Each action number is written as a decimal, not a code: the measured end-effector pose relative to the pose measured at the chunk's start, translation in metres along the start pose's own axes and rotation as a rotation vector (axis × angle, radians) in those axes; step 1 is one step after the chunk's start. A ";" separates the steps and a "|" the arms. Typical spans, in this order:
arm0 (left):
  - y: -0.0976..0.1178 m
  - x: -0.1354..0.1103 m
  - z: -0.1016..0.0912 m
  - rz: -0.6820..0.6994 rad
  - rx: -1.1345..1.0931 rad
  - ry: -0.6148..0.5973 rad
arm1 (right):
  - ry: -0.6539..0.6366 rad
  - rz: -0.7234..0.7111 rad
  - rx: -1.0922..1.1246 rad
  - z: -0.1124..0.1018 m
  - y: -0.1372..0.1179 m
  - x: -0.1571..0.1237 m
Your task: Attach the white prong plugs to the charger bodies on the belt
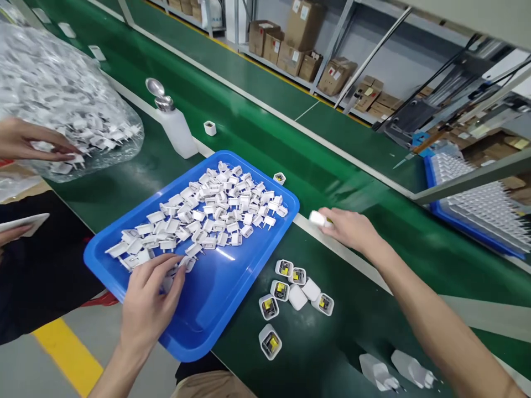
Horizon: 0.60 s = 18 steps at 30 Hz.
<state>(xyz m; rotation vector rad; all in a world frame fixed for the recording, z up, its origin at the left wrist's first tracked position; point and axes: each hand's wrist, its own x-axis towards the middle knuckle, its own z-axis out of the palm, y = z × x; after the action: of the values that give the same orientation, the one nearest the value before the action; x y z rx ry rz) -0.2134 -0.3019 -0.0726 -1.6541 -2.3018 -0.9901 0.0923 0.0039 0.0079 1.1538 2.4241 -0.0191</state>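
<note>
The right hand (pixel 348 229) is pinching a white charger shell (pixel 319 219) between its fingers above the green bench (pixel 332 354). The left hand (pixel 151 301) is resting among the loose shells (pixel 215 213) in the blue tray (pixel 207 320), its grip unclear. They are looking light, stiff and smooth, so the body seems a safer hold than the prongs.

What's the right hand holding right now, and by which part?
The right hand holds a small white charger casing in its fingers, gripping the end that shows a bit of yellow.
</note>
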 end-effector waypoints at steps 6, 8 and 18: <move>0.001 0.001 0.004 0.041 -0.004 0.080 | -0.084 -0.165 -0.147 0.016 -0.030 -0.073; 0.002 0.001 0.004 0.025 -0.001 0.074 | -0.073 -0.191 -0.126 0.022 -0.042 -0.077; 0.001 0.000 0.003 0.027 -0.004 0.051 | 0.261 -0.165 0.379 0.088 -0.042 -0.089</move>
<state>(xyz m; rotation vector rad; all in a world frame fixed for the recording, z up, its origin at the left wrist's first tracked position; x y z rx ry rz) -0.2119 -0.2994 -0.0745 -1.6370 -2.2406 -1.0206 0.1446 -0.1067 -0.0429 1.1664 2.8274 -0.4201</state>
